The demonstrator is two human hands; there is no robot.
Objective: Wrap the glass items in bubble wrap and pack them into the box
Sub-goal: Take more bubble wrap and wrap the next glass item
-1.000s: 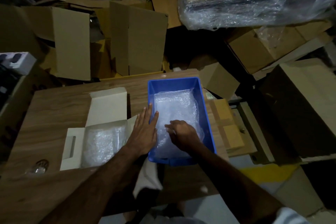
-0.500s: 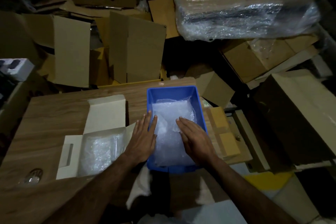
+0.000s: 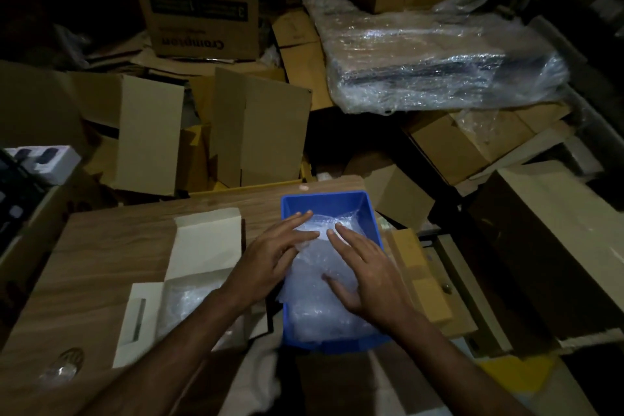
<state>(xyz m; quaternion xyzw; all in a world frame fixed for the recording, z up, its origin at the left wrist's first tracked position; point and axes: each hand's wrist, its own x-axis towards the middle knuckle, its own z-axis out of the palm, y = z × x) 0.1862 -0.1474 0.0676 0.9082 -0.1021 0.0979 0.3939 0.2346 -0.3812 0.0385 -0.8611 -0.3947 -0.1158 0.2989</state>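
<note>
- Under my fingers, a sheet of bubble wrap (image 3: 317, 300) fills the blue bin (image 3: 329, 204), which sits on the wooden worktop (image 3: 111, 246).
- My left hand (image 3: 270, 255) lies flat on the wrap's left part, fingers (image 3: 299, 218) straight and spread, reaching towards the bin's far wall; it grips nothing.
- My right hand (image 3: 366, 275) lies flat on the wrap's right part, fingers (image 3: 341, 235) straight, the thumb pressed into the plastic; it grips nothing either.
- Between the two sets of fingertips the wrap bulges up brightly; I cannot tell what lies beneath it.
- Just left of my left hand stands an open white box (image 3: 189, 280), lid flap up, with more bubble wrap inside.
- Further left, near the worktop's front edge, a clear glass item (image 3: 62, 366) rests unwrapped.
- Right of my right hand, small brown cartons (image 3: 422, 284) lie beside the bin.
- Beyond my fingertips, past the worktop, I see piled cardboard boxes (image 3: 202, 3) and a bundle in plastic film (image 3: 435, 57).
</note>
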